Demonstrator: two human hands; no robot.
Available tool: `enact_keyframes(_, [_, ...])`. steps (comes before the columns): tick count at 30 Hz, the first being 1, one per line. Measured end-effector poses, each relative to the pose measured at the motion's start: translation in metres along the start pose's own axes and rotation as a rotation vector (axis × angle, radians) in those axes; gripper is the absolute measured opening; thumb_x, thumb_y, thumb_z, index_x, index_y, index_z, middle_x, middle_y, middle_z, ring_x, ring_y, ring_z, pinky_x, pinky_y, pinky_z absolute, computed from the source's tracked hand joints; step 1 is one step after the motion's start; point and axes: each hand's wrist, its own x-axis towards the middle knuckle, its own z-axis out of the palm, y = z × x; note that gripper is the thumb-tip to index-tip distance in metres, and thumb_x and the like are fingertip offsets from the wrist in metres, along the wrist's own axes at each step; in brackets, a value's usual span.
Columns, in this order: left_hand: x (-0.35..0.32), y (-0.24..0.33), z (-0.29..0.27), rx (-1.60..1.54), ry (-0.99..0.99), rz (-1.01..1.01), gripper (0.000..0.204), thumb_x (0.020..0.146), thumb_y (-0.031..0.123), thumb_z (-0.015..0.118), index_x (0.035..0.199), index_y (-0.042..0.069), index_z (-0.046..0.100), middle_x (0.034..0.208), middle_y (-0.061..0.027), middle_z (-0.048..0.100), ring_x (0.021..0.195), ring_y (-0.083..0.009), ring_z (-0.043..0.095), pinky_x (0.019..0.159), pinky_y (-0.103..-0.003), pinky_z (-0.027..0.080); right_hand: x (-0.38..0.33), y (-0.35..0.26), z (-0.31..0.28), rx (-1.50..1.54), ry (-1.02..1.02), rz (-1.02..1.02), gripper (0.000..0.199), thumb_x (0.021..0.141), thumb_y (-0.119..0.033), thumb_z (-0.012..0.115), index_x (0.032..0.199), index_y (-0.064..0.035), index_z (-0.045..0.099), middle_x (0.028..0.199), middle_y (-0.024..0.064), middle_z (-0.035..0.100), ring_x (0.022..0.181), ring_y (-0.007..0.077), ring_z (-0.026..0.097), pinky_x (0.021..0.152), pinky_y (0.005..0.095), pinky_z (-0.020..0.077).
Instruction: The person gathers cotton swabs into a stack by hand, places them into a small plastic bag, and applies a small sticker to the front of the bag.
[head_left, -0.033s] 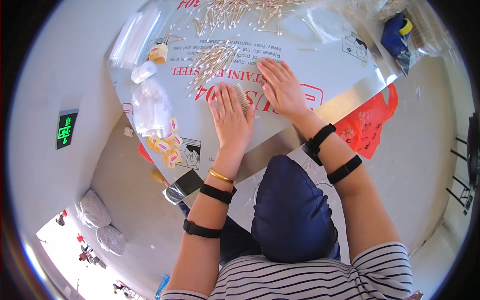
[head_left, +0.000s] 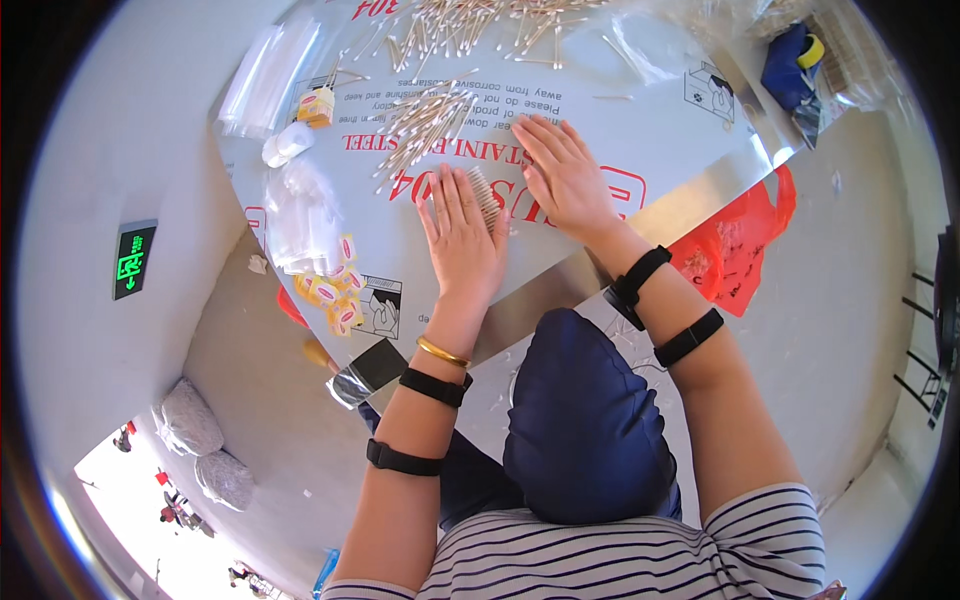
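My left hand (head_left: 464,240) lies flat, fingers stretched out, over one side of a neat row of cotton swabs (head_left: 484,194) on the table (head_left: 640,140). The rest of that row shows between its fingers and thumb. To the right, my right hand (head_left: 570,185) rests palm down on the printed sheet with its fingers extended and the thumb a little apart; it holds nothing. Just beyond my left hand is a loose heap of cotton swabs (head_left: 432,125). A larger pile of swabs (head_left: 460,28) spreads along the far side.
At the left lie clear plastic bags (head_left: 305,215), clear sleeves (head_left: 268,80), yellow-and-white labels (head_left: 335,295) and a small yellow box (head_left: 316,106). A blue tape dispenser (head_left: 790,70) sits at the far right corner. A red plastic bag (head_left: 735,245) hangs by the right edge.
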Motion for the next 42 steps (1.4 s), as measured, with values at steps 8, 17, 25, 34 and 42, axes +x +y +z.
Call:
enact_keyframes(8, [-0.008, 0.004, 0.005, 0.006, 0.007, 0.016, 0.081, 0.108, 0.044, 0.040, 0.165, -0.008, 0.016, 0.174, -0.0241, 0.014, 0.163, -0.0371, 0.010, 0.131, -0.055, 0.003, -0.001, 0.002, -0.001, -0.044, 0.022, -0.025, 0.049, 0.103, -0.024, 0.054, 0.147, -0.0019, 0.055, 0.153, 0.0152, 0.055, 0.147, 0.0318, 0.046, 0.126, 0.0508, 0.0292])
enact_keyframes(17, [-0.008, 0.009, 0.006, 0.023, 0.020, -0.020, 0.081, 0.108, 0.044, 0.044, 0.165, -0.007, 0.017, 0.174, -0.0228, 0.015, 0.163, -0.0360, 0.012, 0.130, -0.056, 0.004, -0.006, 0.001, -0.003, -0.051, -0.040, -0.044, 0.049, 0.104, -0.025, 0.054, 0.148, -0.0039, 0.054, 0.155, 0.0130, 0.053, 0.149, 0.0301, 0.043, 0.127, 0.0505, 0.0275])
enact_keyframes(25, [-0.014, 0.010, 0.003, 0.044, 0.010, -0.021, 0.085, 0.107, 0.046, 0.047, 0.165, -0.006, 0.015, 0.175, -0.0223, 0.014, 0.163, -0.0355, 0.012, 0.130, -0.056, 0.005, -0.002, 0.000, -0.001, -0.029, -0.066, -0.051, 0.052, 0.100, -0.018, 0.058, 0.151, -0.0071, 0.051, 0.155, 0.0109, 0.053, 0.148, 0.0289, 0.044, 0.126, 0.0513, 0.0291])
enact_keyframes(34, [-0.031, 0.020, 0.000, -0.009, -0.015, -0.048, 0.083, 0.106, 0.044, 0.047, 0.166, -0.005, 0.017, 0.175, -0.0205, 0.015, 0.163, -0.0347, 0.012, 0.131, -0.056, 0.004, -0.002, -0.001, -0.002, -0.046, -0.052, -0.055, 0.052, 0.101, -0.019, 0.057, 0.151, -0.0072, 0.052, 0.154, 0.0103, 0.054, 0.147, 0.0276, 0.046, 0.127, 0.0508, 0.0286])
enact_keyframes(42, [-0.035, 0.023, -0.004, -0.043, 0.005, -0.042, 0.078, 0.107, 0.044, 0.045, 0.165, -0.003, 0.023, 0.174, -0.0190, 0.020, 0.162, -0.0328, 0.016, 0.130, -0.058, 0.002, -0.002, 0.000, -0.002, -0.052, -0.046, -0.045, 0.050, 0.101, -0.018, 0.057, 0.150, -0.0075, 0.053, 0.154, 0.0093, 0.054, 0.147, 0.0267, 0.046, 0.127, 0.0505, 0.0288])
